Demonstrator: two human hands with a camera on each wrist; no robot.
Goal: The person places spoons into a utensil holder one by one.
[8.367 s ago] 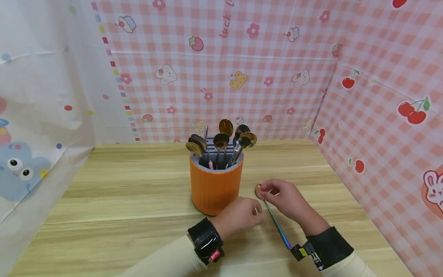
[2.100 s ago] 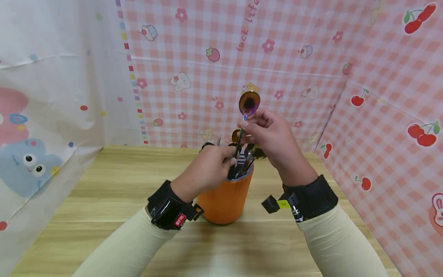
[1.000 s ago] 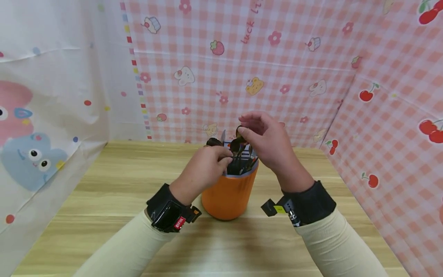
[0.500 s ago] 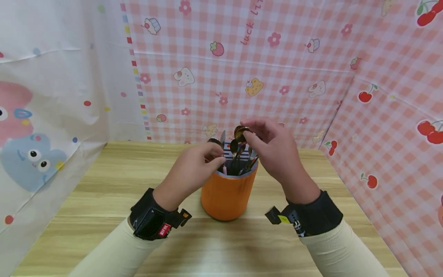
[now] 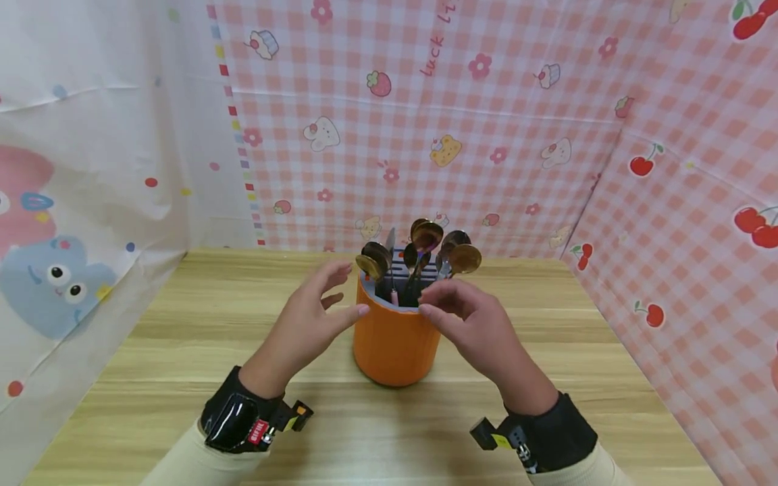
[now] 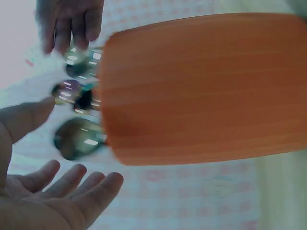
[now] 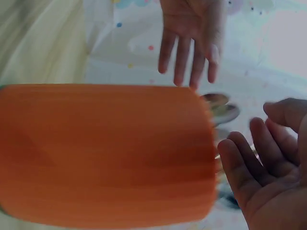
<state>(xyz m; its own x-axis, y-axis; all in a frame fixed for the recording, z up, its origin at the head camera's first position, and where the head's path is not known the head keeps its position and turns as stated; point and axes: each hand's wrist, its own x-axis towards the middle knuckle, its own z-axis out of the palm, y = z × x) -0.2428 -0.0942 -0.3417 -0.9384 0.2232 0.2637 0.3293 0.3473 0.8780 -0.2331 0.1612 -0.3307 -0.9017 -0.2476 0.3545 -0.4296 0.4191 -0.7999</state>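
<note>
An orange utensil holder [image 5: 396, 347] with a grey slotted insert stands on the table in the head view. Several spoons rise from it bowl up, among them an iridescent spoon [image 5: 427, 236] at the middle back and a gold spoon [image 5: 465, 258] at the right. A knife blade [image 5: 391, 239] shows between them. My left hand [image 5: 304, 324] is left of the holder, fingers spread and holding nothing. My right hand [image 5: 471, 324] hovers at the holder's front right rim, fingers loosely bent, nothing in them. In the left wrist view, spoon bowls [image 6: 79, 138] stick out past the holder's rim.
The light wooden table [image 5: 182, 378] runs up to a pink checked cloth [image 5: 340, 169] at the back and another on the right. A white patterned cloth [image 5: 91, 169] hangs on the left. Each wrist wears a black strap [image 5: 240, 412] with a small camera.
Earlier the iridescent spoon lay on the table, then both hands held it over the holder. Now it stands in the holder. Both hands have let go and drawn back, apart and toward me.
</note>
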